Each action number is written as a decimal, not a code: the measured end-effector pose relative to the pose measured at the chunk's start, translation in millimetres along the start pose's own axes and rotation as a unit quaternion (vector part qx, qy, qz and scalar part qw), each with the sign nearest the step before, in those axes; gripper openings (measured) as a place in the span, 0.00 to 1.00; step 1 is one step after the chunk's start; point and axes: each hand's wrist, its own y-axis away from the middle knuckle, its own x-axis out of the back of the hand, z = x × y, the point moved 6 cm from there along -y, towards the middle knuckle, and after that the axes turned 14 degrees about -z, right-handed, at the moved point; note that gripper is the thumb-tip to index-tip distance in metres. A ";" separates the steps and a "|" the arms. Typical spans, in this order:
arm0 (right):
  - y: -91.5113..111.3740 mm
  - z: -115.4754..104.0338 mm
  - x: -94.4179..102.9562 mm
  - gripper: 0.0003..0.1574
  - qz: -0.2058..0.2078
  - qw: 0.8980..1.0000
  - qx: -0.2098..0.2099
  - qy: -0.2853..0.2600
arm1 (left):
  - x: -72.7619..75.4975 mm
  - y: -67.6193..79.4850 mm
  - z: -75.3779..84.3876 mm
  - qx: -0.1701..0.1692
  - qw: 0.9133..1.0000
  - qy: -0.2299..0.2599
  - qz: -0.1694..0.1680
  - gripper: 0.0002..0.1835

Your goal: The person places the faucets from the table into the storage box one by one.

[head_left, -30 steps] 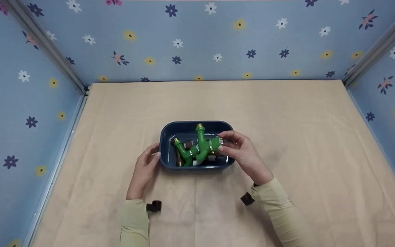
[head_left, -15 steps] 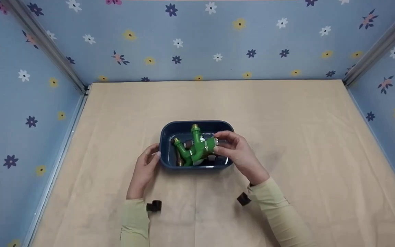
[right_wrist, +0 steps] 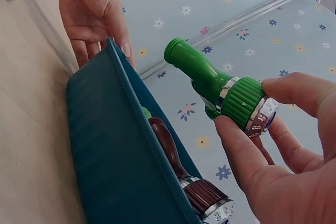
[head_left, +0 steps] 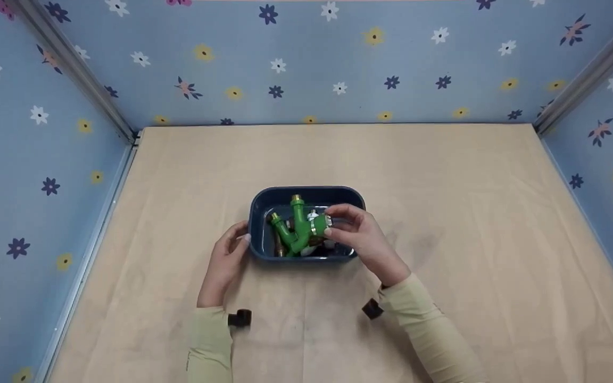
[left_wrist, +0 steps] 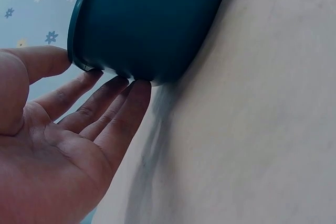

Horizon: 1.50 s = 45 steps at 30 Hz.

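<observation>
My right hand [head_left: 373, 242] pinches a green plastic tap [right_wrist: 210, 77] by its ribbed knob, with thumb and fingers round the knob near its silver cap. The tap's brass-coloured threaded end points up in the head view, over the blue bin [right_wrist: 113, 140]. Inside the bin lie another green tap [head_left: 282, 230], partly covered, and a brown tap [right_wrist: 173, 148] with a silver cap. My left hand [left_wrist: 63, 124] touches the bin's left end, thumb at the rim and the other fingertips against the outer wall, fingers fairly straight.
A beige cloth [head_left: 471, 213] covers the table under the bin. Blue flowered panels [head_left: 306, 64] enclose the back and both sides, with metal posts at the corners. Small dark wrist cameras stick out from both sleeves.
My right hand has moved left over the bin with the green tap, by a short distance. My left hand has stayed at the bin's left end.
</observation>
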 end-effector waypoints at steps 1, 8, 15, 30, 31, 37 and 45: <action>-0.5 0.7 -0.7 0.24 -0.001 1.000 -0.002 0.000 | -0.4 0.1 0.8 0.001 1.000 0.001 0.000 0.21; -5.3 5.2 -5.5 0.24 -0.001 1.000 -0.007 0.001 | 2.6 -2.9 -8.1 -0.005 1.000 0.003 0.003 0.20; -10.4 7.9 -11.6 0.22 -0.001 1.000 -0.015 0.000 | 7.4 -8.0 -27.6 -0.012 1.000 0.014 0.013 0.20; -21.4 17.2 -20.9 0.23 0.009 1.000 -0.022 0.006 | 3.4 -2.5 -11.0 0.000 1.000 0.005 0.009 0.21; -21.7 18.0 -22.0 0.23 0.006 1.000 -0.023 0.005 | 4.4 -3.4 -14.5 0.002 1.000 0.003 0.013 0.21; -23.8 21.0 -27.5 0.22 0.005 1.000 -0.022 0.014 | 8.0 -7.7 -28.9 -0.003 1.000 -0.015 0.026 0.21; -28.3 24.1 -34.4 0.21 0.008 0.999 -0.037 0.036 | 7.4 -7.8 -27.0 -0.004 1.000 -0.015 0.025 0.21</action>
